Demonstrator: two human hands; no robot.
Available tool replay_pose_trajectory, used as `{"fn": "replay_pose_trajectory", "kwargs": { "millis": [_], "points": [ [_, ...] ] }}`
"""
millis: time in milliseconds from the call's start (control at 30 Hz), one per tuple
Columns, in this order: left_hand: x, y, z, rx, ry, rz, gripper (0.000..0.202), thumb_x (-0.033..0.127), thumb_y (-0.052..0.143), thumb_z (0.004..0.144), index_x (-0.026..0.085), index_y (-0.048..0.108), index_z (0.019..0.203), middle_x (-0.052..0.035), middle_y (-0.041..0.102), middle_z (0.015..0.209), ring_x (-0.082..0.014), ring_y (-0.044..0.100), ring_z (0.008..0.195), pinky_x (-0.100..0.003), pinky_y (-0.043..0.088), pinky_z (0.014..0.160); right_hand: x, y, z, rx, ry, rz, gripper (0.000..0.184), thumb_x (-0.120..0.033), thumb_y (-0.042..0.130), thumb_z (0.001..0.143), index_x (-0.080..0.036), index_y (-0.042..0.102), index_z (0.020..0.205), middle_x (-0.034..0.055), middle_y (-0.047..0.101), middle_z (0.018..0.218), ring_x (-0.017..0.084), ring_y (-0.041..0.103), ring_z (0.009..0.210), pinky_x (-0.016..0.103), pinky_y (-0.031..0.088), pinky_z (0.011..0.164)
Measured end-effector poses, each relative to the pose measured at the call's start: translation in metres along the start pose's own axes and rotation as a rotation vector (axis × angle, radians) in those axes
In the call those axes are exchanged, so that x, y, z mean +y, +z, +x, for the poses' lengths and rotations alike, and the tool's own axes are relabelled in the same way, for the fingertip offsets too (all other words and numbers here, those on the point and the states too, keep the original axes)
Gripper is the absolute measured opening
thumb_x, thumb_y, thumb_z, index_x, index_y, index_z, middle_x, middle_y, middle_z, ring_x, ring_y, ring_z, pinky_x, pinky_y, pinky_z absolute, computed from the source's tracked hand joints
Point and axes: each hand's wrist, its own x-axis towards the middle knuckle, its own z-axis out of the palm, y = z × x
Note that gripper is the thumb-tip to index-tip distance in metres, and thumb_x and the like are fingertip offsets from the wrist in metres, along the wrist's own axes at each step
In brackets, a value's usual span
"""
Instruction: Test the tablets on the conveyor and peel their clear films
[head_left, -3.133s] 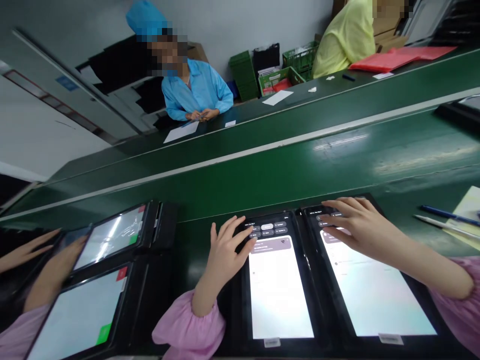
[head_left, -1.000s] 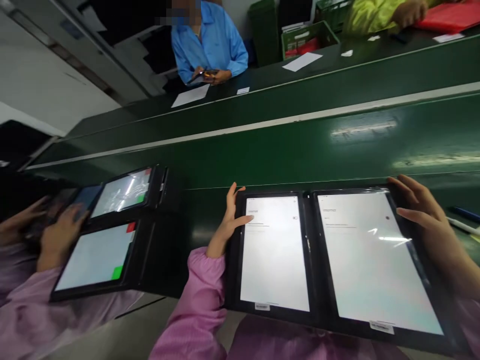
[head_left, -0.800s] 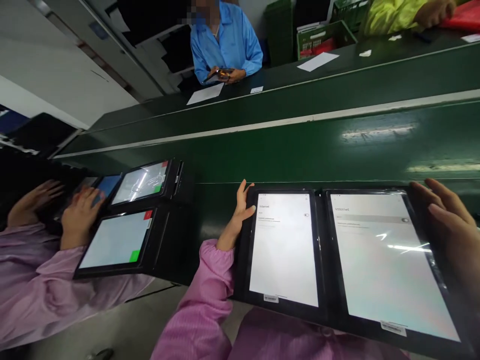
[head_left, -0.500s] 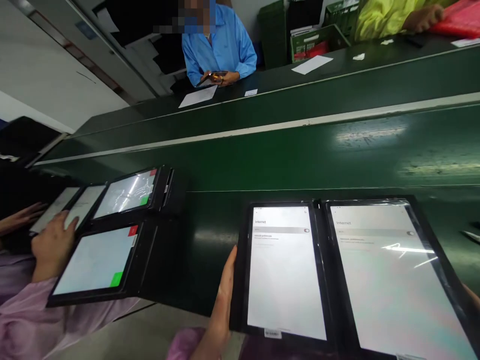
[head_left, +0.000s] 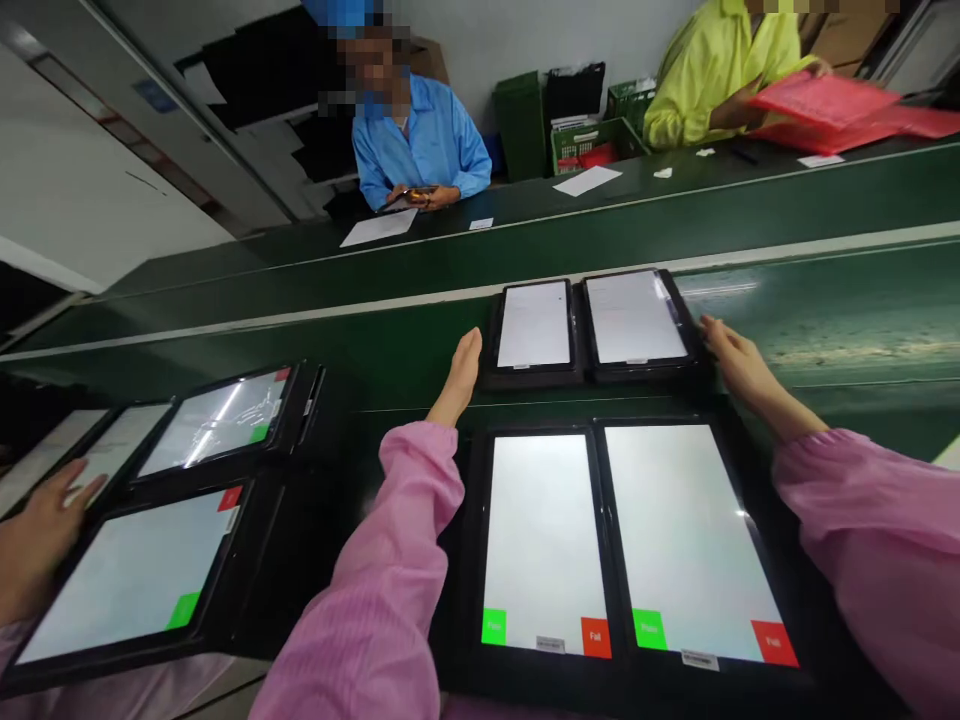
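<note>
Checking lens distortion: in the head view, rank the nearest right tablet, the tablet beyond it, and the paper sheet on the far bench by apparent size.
1. Nearest right tablet
2. Tablet beyond it
3. Paper sheet
Nearness to the camera may drive this order, so true sizes stay unsure.

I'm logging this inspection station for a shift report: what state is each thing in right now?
Left bare hand: open, empty, fingers beside the far tablets.
Right bare hand: open, fingers at the far right tablet's black frame.
Near black-framed tablets: screens lit, green Pass and red Fail buttons showing.
Far black-framed tablets: screens lit, showing faint text, lying on the green conveyor belt.
Red plastic sheets: lifted by a co-worker in yellow.
</note>
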Motion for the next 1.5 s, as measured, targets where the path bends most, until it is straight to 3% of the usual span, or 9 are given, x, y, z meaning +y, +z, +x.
{"fn": "replay_pose_trajectory", "kwargs": {
  "millis": [133,233,367,500,700,933,1100,1367,1500],
  "points": [
    [-0.026,-0.019,-0.054,-0.105,0.119,0.148,0.056,0.07,0.079,0.075,0.024,0.076,0.107,-0.0111,0.071,0.132,-0.0365,0.054,0.141,-0.056,0.025,0.129,0.002,-0.017,-0.036,-0.12,-0.053,-0.07,0.055,-0.075,0.065,0.088,-0.023,0.077,0.102,0.0081,0.077,0.103,0.029,0.073,0.1,0.05,0.058,0.095],
    [-0.037,-0.028,-0.103,-0.182,0.216,0.316,0.047,0.066,0.08,0.077,0.029,0.079,0.106,-0.009,0.071,0.133,-0.0393,0.052,0.141,-0.064,0.016,0.129,-0.008,-0.029,-0.076,-0.193,-0.081,-0.121,0.043,-0.07,0.068,0.084,-0.029,0.08,0.089,0.0064,0.078,0.099,0.031,0.074,0.094,0.049,0.06,0.09],
    [-0.032,-0.004,-0.149,-0.35,0.57,0.669,0.038,0.061,0.066,0.094,0.031,0.078,0.113,-0.011,0.073,0.126,-0.0397,0.06,0.131,-0.077,0.01,0.124,-0.013,-0.029,-0.097,-0.219,-0.096,-0.16,0.036,-0.063,0.07,0.083,-0.029,0.079,0.09,0.0064,0.078,0.1,0.032,0.073,0.099,0.051,0.059,0.093],
    [-0.026,0.028,-0.205,-0.557,0.92,0.82,0.045,0.066,0.069,0.091,0.022,0.078,0.087,-0.0085,0.075,0.103,-0.0323,0.067,0.113,-0.073,0.005,0.127,-0.009,-0.025,-0.097,-0.225,-0.094,-0.158,0.035,-0.06,0.065,0.086,-0.028,0.078,0.092,0.0064,0.078,0.106,0.031,0.072,0.105,0.051,0.057,0.098],
    [-0.048,0.041,-0.295,-0.447,0.956,0.951,0.055,0.073,0.061,0.092,0.021,0.073,0.078,-0.0088,0.076,0.102,-0.0288,0.067,0.103,-0.067,0.002,0.131,-0.003,-0.024,-0.099,-0.219,-0.081,-0.136,0.03,-0.055,0.065,0.086,-0.029,0.077,0.096,0.0045,0.078,0.107,0.032,0.069,0.11,0.053,0.053,0.103],
    [-0.046,0.046,-0.31,-0.21,1.037,1.225,0.035,0.056,0.063,0.098,0.023,0.074,0.095,-0.0068,0.076,0.097,-0.0281,0.065,0.096,-0.068,-0.004,0.129,0.001,-0.023,-0.094,-0.246,-0.07,-0.135,0.031,-0.055,0.066,0.085,-0.029,0.077,0.096,0.0045,0.078,0.104,0.033,0.069,0.105,0.054,0.053,0.099],
    [-0.044,0.05,-0.333,-0.179,0.837,1.192,0.023,0.03,0.059,0.102,0.019,0.072,0.117,-0.0106,0.078,0.119,-0.0288,0.064,0.104,-0.063,-0.005,0.13,0.002,-0.026,-0.09,-0.291,-0.066,-0.127,0.033,-0.056,0.065,0.084,-0.028,0.077,0.096,0.005,0.077,0.105,0.032,0.068,0.101,0.054,0.052,0.098],
    [-0.065,0.059,-0.35,-0.168,0.609,0.989,0.032,0.037,0.072,0.094,0.025,0.072,0.124,-0.0115,0.07,0.138,-0.033,0.055,0.12,-0.064,0.001,0.126,0.006,-0.026,-0.084,-0.351,-0.019,-0.063,0.036,-0.059,0.068,0.083,-0.027,0.079,0.097,0.0053,0.077,0.104,0.032,0.069,0.097,0.054,0.053,0.097],
    [-0.07,0.063,-0.352,-0.121,0.664,0.995,0.034,0.05,0.075,0.092,0.027,0.075,0.117,-0.0096,0.075,0.13,-0.0334,0.056,0.117,-0.059,0.002,0.127,0.008,-0.027,-0.085,-0.33,-0.015,-0.014,0.034,-0.059,0.07,0.083,-0.027,0.077,0.092,0.0052,0.077,0.107,0.033,0.069,0.106,0.054,0.053,0.101]
  ]
}}
